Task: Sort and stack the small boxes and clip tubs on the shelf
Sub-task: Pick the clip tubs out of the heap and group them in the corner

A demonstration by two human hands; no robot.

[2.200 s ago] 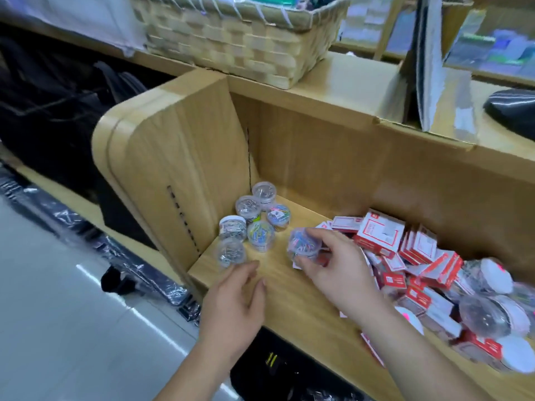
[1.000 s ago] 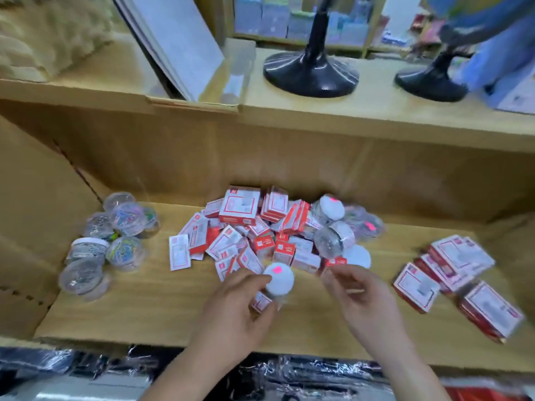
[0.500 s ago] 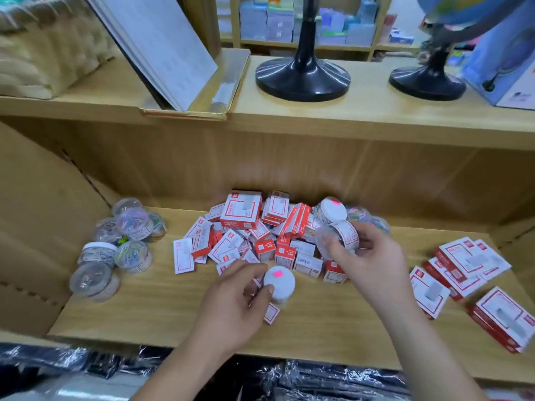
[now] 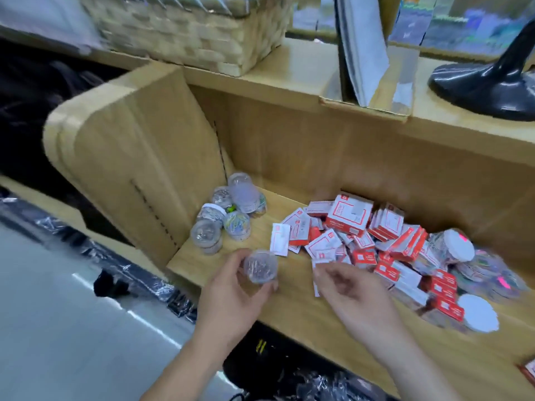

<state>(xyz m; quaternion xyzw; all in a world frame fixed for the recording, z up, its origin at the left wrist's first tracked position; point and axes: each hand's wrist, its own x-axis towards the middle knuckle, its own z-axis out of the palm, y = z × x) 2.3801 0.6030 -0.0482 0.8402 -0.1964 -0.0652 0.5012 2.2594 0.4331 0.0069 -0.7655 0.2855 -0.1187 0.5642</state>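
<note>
A clear clip tub (image 4: 259, 268) is gripped by curled fingers (image 4: 233, 264) of the left hand (image 4: 231, 296), at 5 o'clock from the tub cluster (image 4: 228, 217) on the shelf (image 4: 292, 314). The right hand (image 4: 356, 296) is held loosely curled; whether anything is pinched cannot be told.

tubs (image 4: 228, 215) left of boxes (image 4: 362, 235), on shelf (image 4: 304, 311)

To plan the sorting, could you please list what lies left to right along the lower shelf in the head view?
Wooden side panel, cluster of clip tubs, clear tub in the left hand, heap of red-and-white boxes, white-lidded tubs.
</note>
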